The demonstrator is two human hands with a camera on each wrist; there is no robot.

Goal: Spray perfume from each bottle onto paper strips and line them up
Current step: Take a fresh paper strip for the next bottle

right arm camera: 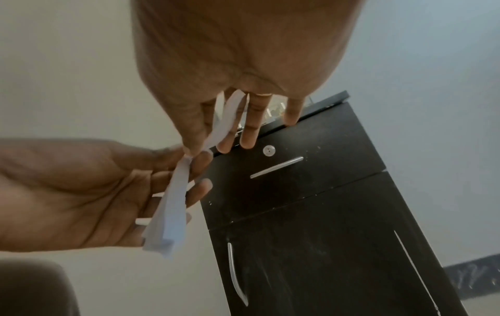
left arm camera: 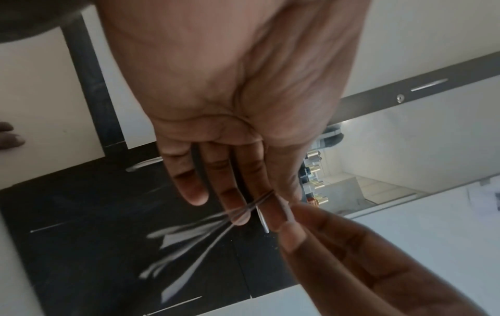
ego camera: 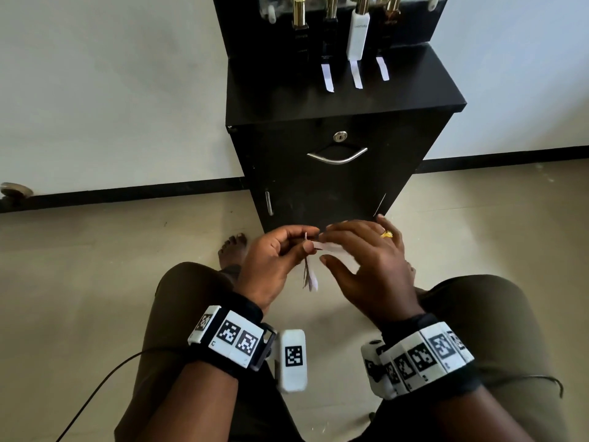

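Both hands meet low in front of the black cabinet (ego camera: 344, 100). My left hand (ego camera: 307, 242) pinches a bundle of white paper strips (ego camera: 310, 277) that hangs down and fans out (left arm camera: 189, 235). My right hand (ego camera: 322, 247) pinches one strip (ego camera: 331, 248) at the top of that bundle, between thumb and forefinger (right arm camera: 230, 115). Several perfume bottles stand at the back of the cabinet top, among them a white one (ego camera: 357, 33) and a gold-capped black one (ego camera: 299, 30). Three strips (ego camera: 356, 74) lie side by side in front of the bottles.
The cabinet front has a lock (ego camera: 340, 136), a curved drawer handle (ego camera: 337, 156) and a door handle (ego camera: 269, 202). My knees flank the hands, and a bare foot (ego camera: 234, 247) rests on the beige floor. A black skirting strip (ego camera: 127, 191) runs along the white wall.
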